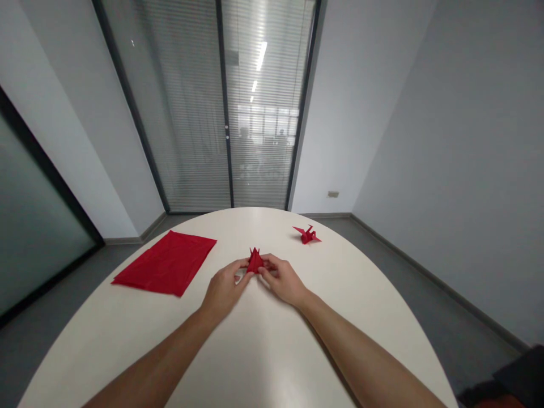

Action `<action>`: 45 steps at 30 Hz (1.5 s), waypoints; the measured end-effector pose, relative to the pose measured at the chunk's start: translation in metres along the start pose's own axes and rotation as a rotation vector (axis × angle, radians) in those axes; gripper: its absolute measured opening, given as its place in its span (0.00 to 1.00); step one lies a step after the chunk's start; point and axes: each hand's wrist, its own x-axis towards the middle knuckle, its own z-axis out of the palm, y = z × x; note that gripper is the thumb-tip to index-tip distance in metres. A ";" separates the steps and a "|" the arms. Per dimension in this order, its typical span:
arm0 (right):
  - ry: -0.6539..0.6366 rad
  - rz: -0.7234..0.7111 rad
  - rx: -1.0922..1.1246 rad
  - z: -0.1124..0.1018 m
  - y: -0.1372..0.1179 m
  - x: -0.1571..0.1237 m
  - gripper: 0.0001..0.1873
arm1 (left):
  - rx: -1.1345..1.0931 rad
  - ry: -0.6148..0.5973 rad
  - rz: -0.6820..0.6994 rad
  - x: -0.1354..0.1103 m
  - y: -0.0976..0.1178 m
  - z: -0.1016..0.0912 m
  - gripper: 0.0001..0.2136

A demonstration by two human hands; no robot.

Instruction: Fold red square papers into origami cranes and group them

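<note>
A small folded piece of red paper is held between my two hands over the middle of the table. Two thin points stick up at its top, on either side of a broader peak. My left hand pinches its left lower side between thumb and fingers. On the opposite side, the thumb and fingers of my right hand grip its right edge. Beyond my right hand, a finished red origami crane rests on the table with its wings spread.
Flat red paper sheets lie at the left of the round white table. Past the table's far edge are glass panels with blinds and a wall socket. Something dark shows at the lower right.
</note>
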 end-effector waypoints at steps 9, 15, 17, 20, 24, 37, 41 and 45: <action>-0.001 0.007 0.169 0.001 0.004 0.002 0.14 | -0.173 0.112 -0.054 0.003 -0.002 0.002 0.08; -0.003 0.031 0.219 0.002 0.006 0.003 0.14 | -0.287 0.162 -0.095 0.005 -0.005 0.002 0.18; 0.004 0.036 0.218 0.002 0.007 0.002 0.14 | -0.285 0.142 -0.105 0.006 -0.003 0.001 0.17; 0.020 0.042 0.208 0.001 0.007 0.002 0.14 | -0.278 0.109 -0.131 0.007 0.002 -0.001 0.13; 0.040 0.069 0.202 0.001 0.008 0.003 0.14 | -0.315 0.101 -0.172 0.008 0.005 -0.003 0.14; 0.063 0.126 0.299 0.001 0.013 0.003 0.15 | -0.295 0.051 -0.241 0.007 0.014 -0.007 0.13; 0.052 0.126 0.293 0.000 0.010 0.003 0.16 | -0.304 0.045 -0.242 0.008 0.013 -0.007 0.13; 0.052 0.138 0.313 0.000 0.009 0.003 0.17 | -0.344 0.064 -0.245 0.009 0.008 -0.004 0.17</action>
